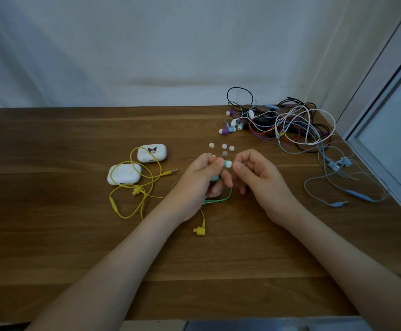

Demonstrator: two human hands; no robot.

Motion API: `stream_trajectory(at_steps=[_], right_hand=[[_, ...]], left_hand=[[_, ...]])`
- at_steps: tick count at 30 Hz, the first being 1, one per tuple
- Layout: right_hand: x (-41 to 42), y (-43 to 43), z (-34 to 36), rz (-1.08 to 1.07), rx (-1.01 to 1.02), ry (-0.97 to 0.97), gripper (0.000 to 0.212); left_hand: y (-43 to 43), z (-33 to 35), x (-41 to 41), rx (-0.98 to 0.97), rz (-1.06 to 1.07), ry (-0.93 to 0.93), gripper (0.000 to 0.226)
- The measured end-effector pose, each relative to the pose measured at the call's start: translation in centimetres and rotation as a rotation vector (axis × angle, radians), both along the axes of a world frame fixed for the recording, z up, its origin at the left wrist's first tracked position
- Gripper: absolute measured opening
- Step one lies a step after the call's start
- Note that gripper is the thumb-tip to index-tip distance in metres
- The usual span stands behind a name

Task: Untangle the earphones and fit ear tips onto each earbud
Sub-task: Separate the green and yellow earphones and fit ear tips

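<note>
**Operator:** Where is the work, and what does each grip hold?

**Manual:** Above the middle of the worktop (51,139). The grip of your left hand (200,181) pinches the green earbud (224,162). The grip of your right hand (260,177) is narrow, pinching the white ear tip (229,164) at the earbud's nozzle.

**Operator:** What could go wrong from here?

**Manual:** If you push off-axis, the tip may fold or seat only halfway. It could then slip off and roll among the loose ear tips (224,146) just behind your hands. The green cable (223,199) loops under your left hand, near the yellow earphones (144,185); a tug could snag the two together.
</note>
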State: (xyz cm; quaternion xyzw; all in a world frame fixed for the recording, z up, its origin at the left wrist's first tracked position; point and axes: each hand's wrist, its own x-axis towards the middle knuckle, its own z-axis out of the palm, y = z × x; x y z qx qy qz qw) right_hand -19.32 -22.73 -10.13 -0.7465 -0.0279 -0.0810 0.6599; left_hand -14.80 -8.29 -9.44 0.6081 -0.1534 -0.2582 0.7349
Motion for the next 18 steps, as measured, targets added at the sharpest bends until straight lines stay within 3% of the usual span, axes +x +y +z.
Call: stream_trajectory(at_steps=[4,10,14,18], right_hand=[[0.0,-0.1,0.0,-0.005,-0.001,0.012,0.006],[0.4,-0.4,-0.3,0.003,-0.004,0.024,0.006],[0.5,-0.4,-0.2,0.022,-0.027,-0.047,0.010],[1.3,0.1,-0.2,-0.065,-0.094,-0.084,0.021]], left_hand=[[0.0,0.1,0.1,0.021,-0.030,0.029,0.017],[0.1,-0.1,0.1,0.123,-0.093,-0.101,0.038],[0.0,0.0,0.2,0.085,-0.045,-0.078,0.018],[0.1,0.8,0.1,0.065,0.038,0.007,0.017]])
